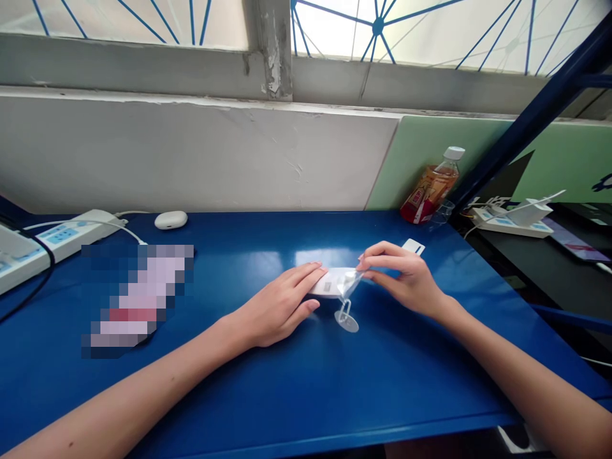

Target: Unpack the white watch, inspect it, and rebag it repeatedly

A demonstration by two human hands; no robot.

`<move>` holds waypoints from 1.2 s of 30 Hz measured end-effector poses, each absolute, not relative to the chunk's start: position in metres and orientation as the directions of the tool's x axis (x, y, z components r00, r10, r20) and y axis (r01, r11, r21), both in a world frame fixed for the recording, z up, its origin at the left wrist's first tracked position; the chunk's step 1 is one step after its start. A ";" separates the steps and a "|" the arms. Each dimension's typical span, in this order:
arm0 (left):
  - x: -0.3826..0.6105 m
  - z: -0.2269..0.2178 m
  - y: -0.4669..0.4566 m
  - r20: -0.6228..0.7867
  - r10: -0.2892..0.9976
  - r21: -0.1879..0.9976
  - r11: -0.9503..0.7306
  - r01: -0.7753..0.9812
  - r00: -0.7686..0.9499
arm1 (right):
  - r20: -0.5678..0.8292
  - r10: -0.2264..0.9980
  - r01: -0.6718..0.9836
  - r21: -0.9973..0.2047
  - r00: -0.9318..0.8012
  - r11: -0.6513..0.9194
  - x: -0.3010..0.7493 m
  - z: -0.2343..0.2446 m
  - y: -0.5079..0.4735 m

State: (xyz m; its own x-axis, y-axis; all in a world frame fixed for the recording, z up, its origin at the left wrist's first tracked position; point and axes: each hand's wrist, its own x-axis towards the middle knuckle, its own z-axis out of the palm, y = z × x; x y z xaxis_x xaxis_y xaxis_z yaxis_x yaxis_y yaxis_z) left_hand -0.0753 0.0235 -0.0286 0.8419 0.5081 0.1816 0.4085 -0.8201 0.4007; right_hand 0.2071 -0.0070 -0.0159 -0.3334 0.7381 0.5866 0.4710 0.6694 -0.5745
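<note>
A small white flat device (329, 284) lies on the blue table (306, 382). My left hand (282, 306) rests on its left end, fingers stretched out flat and pressing it down. My right hand (406, 277) pinches a clear plastic film (349, 284) at the device's right end, thumb and fingers closed on it. A clear round tab with a ring (346, 317) hangs down from the film onto the table. A small white card (414, 246) shows behind my right hand.
A white earbud case (171, 219) sits at the back by the wall. Power strips (57, 239) with cables lie at the far left, a blurred-out object (138, 299) near them. A drink bottle (433, 188) leans at the back right, beside another power strip (514, 220).
</note>
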 end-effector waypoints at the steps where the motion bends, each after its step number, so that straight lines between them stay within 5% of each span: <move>1: -0.075 -0.029 0.023 0.189 0.527 0.400 -0.812 0.425 0.829 | 0.586 0.760 0.440 -0.625 -0.282 0.645 0.208 -0.014 -0.007; 6: -0.075 -0.029 0.022 0.234 0.566 0.400 -0.797 0.452 0.791 | 0.477 0.879 0.288 -0.838 -0.024 0.463 0.207 -0.009 -0.007; 13: -0.075 -0.029 0.021 0.269 0.604 0.418 -0.775 0.475 0.750 | 0.278 0.949 0.132 -0.957 0.146 0.260 0.203 -0.010 -0.004; 21: -0.075 -0.028 0.020 0.350 0.544 0.343 -0.832 0.436 0.763 | 0.000 0.999 0.112 -0.994 -0.044 0.005 0.193 -0.018 -0.004; 28: -0.069 -0.032 0.024 0.301 0.477 0.287 -0.871 0.399 0.826 | -0.025 0.984 0.178 -0.984 -0.176 0.007 0.188 -0.031 -0.004; 31: -0.069 -0.033 0.025 0.263 0.497 0.314 -0.854 0.414 0.827 | 0.130 0.978 0.402 -0.897 -0.161 0.185 0.189 -0.034 -0.006; 34: -0.069 -0.033 0.025 0.253 0.512 0.329 -0.844 0.425 0.821 | 0.356 0.878 0.670 -0.571 -0.319 0.475 0.196 -0.028 -0.009; 36: -0.069 -0.033 0.025 0.245 0.528 0.336 -0.833 0.440 0.813 | 0.301 0.816 0.702 -0.416 -0.493 0.578 0.202 -0.020 -0.012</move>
